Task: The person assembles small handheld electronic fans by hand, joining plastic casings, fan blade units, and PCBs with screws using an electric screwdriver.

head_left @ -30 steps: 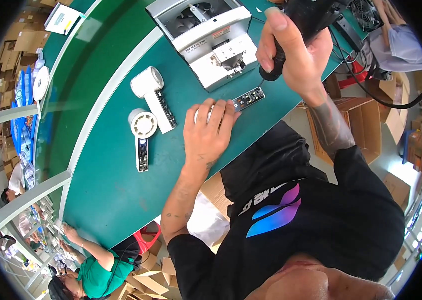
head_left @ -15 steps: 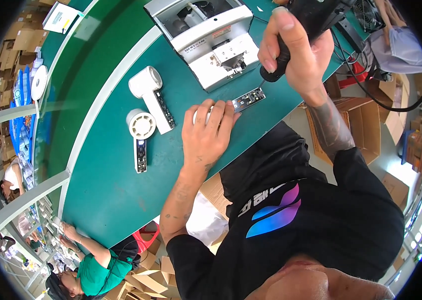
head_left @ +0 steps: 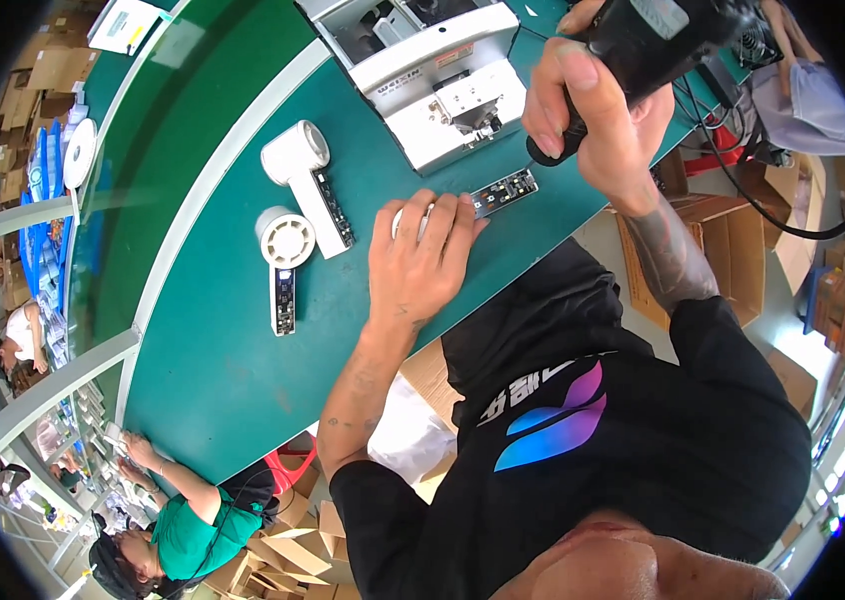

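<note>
My left hand (head_left: 418, 262) lies over the round head of a white handheld fan, fingers wrapped around it and pressing it to the bench. From under those fingers sticks out the fan's handle, with its circuit board (head_left: 506, 194) exposed. My right hand (head_left: 605, 120) grips a black electric screwdriver (head_left: 633, 50). Its bit points down at the outer end of that board; whether it touches a screw I cannot tell. Left of my left hand lie two more white fans, one (head_left: 315, 218) with its board along the handle's side, the other (head_left: 289, 240) with its board facing up.
A grey-white screw feeder machine (head_left: 448, 90) stands on the green bench (head_left: 213, 380) beyond my hands. A black cable (head_left: 793, 232) loops at the right. Open cardboard boxes (head_left: 743, 250) sit beside the bench. A co-worker in a green shirt (head_left: 198, 540) works at the lower left.
The whole view has shifted slightly. My right hand and the screwdriver have come a little lower toward me, with the bit still at the board's end. My left hand keeps its hold.
</note>
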{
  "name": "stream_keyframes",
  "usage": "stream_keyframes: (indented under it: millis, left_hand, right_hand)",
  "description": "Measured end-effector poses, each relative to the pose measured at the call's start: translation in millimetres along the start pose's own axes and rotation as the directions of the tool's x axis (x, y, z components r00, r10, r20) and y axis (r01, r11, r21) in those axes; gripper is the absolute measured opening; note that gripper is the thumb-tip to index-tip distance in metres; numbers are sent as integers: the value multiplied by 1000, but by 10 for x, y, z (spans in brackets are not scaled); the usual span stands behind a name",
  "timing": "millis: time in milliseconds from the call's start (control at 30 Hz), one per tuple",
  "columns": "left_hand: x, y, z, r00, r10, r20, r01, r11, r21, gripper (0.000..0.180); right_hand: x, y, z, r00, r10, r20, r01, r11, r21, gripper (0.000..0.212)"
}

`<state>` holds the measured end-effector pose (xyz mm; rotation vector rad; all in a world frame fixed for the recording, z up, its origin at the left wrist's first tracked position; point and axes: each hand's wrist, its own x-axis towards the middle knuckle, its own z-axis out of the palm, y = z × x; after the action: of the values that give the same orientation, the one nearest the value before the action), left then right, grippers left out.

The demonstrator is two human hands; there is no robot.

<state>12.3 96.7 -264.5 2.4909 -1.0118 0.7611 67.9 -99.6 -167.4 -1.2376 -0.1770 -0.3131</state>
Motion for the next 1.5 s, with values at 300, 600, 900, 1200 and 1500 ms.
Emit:
stream_keyframes:
  millis: [300,600,900,1200,1500]
  left_hand:
    - [-71,-3,-15,1000,27,3,-27,998,58,28]
    - [-13,29,-30,1000,-12,-4,13,1000,22,32]
    - [-4,41,-85,999,-39,23,39,999,2,43]
    - [535,353,-927,909,-123,397,404,491,-772,82]
    - [930,598,-878,860,-176,479,504,435,-746,60]
  right_hand:
    - [139,-407,343,991,-68,118,61,997,56,52]
    - [368,-16,444,974,-181,137,191,980,-62,24]
    - [36,-127,-220,944,21,329,-31,999,24,65]
    - [222,-305,-512,866,-221,448,-302,483,822,54]
    - [85,-281,-454,767,-313,561,-471,320,822,55]
